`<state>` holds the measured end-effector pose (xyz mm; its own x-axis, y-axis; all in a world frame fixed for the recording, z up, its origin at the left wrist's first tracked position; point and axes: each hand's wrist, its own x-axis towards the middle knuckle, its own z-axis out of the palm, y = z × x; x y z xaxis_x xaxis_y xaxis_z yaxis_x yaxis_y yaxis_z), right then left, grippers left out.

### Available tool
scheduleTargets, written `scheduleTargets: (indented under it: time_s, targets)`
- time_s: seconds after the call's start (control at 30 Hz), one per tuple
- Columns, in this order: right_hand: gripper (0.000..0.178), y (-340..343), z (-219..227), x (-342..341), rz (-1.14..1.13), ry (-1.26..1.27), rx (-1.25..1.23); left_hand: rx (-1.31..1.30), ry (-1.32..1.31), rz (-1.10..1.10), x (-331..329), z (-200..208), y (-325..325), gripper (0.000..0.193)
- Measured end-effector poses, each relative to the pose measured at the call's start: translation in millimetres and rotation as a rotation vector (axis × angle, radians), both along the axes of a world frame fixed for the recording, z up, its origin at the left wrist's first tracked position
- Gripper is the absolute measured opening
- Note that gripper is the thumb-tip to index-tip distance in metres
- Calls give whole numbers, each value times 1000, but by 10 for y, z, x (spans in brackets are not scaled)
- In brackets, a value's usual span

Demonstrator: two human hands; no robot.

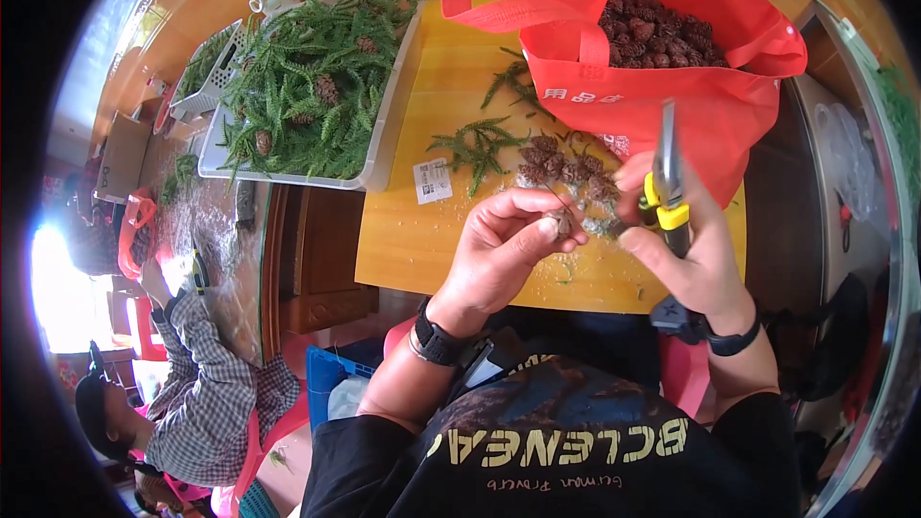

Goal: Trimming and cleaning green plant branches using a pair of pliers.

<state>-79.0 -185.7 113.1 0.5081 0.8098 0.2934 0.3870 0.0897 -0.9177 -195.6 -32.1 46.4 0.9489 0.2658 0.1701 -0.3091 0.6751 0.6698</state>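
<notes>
Between the thumb and fingers of my left hand (508, 242) is a small pine cone (561, 223), with a thin dark strand rising from it. Close beside it, my right hand (708, 259) is wrapped round pliers (669, 173) with yellow and black handles; their jaws point away from me. The jaws stand apart from the cone. Just beyond my hands, several brown pine cones (556, 161) lie bunched on the yellow table (422, 249) among pale crumbs. Green fir sprigs (477, 148) rest to their left, near a white printed tag (433, 180).
A red bag (662, 105) full of pine cones stands at the far right. At the far left, a clear plastic bin (384, 158) is heaped with green sprigs and some cones. Another person in a checked shirt (206, 393) works at a neighbouring table. A blue crate (331, 374) sits below.
</notes>
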Motion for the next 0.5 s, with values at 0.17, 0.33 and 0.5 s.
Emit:
scheduleTargets:
  time_s: [0.17,0.33,0.5]
  targets:
    - [53,-321,37,118,-145,-269,-298,-12,44,40,-1,75,65,18]
    - [51,-455,-6,124,-196,-238,-283,-41,44,47,7,73,75,18]
    - [35,-450,-40,171,-145,-327,-298,-81,25,74,4,74,88,17]
